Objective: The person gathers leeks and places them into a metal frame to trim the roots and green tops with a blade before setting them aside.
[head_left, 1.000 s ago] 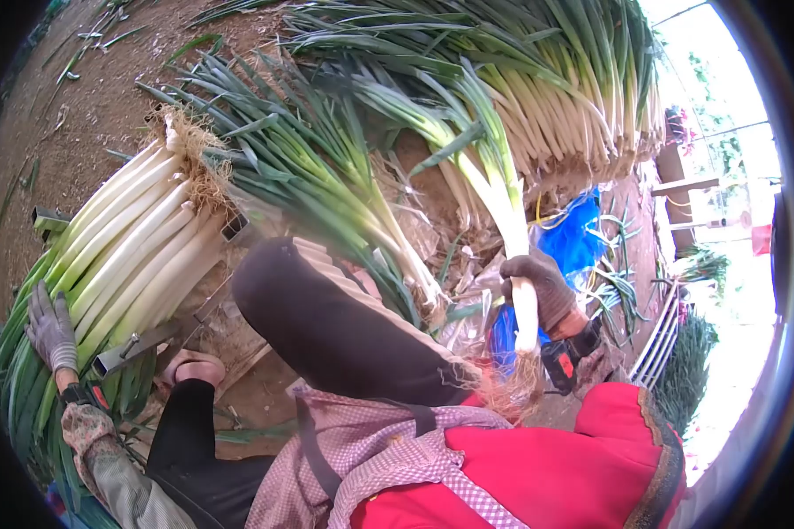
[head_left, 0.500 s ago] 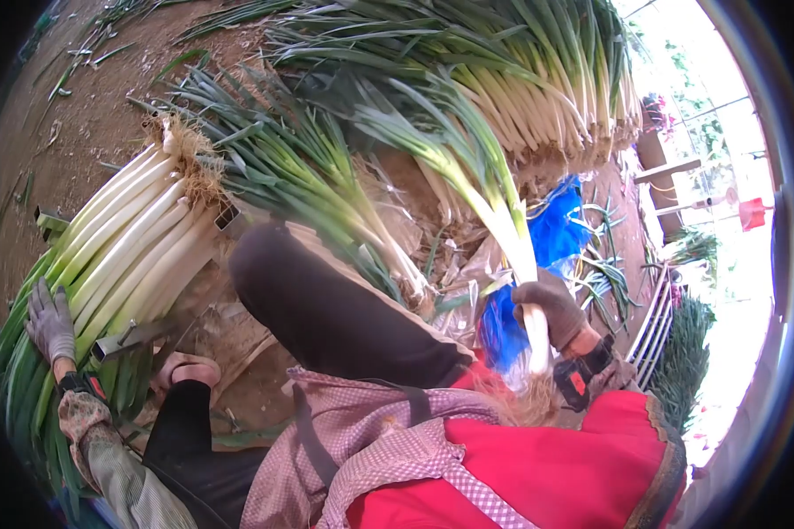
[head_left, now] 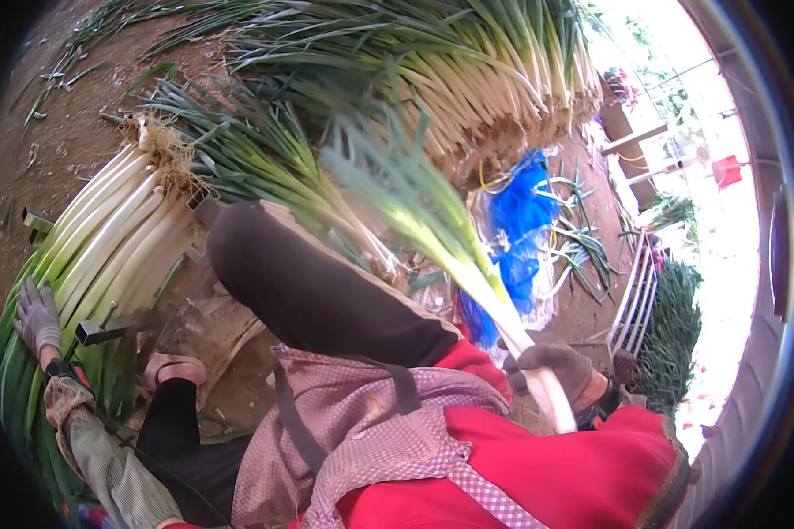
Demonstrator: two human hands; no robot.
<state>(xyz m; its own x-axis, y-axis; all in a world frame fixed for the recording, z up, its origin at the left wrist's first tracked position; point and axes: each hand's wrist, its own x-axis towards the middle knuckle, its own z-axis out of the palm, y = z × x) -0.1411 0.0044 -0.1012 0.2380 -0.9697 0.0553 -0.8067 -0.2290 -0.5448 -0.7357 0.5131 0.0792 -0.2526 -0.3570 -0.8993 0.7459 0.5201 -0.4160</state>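
Note:
Gloved, my left hand (head_left: 37,322) lies with fingers stretched out over the leaves of a bundle of large green onions (head_left: 119,225). That bundle rests in a metal frame (head_left: 106,329), its white stems and hairy roots pointing up the view. On the other side, my gloved right hand (head_left: 558,370) is wrapped round the white stem of a green onion (head_left: 476,282), close to my red clothing. Its leaves reach forward and are blurred; the root end is not clearly visible. More green onions (head_left: 353,216) lie on the ground beyond my knee.
A large heap of green onions (head_left: 468,106) lies at the far side. Near it are blue plastic (head_left: 520,207) and scattered leaves (head_left: 582,242). A white metal rack (head_left: 635,304) stands at the right beside more greens (head_left: 670,344). My bent leg (head_left: 309,282) fills the middle.
My right hand has drawn the green onion down and in toward my body, and its leaves have swung left. My left hand stays on the bundle. The view has shifted slightly.

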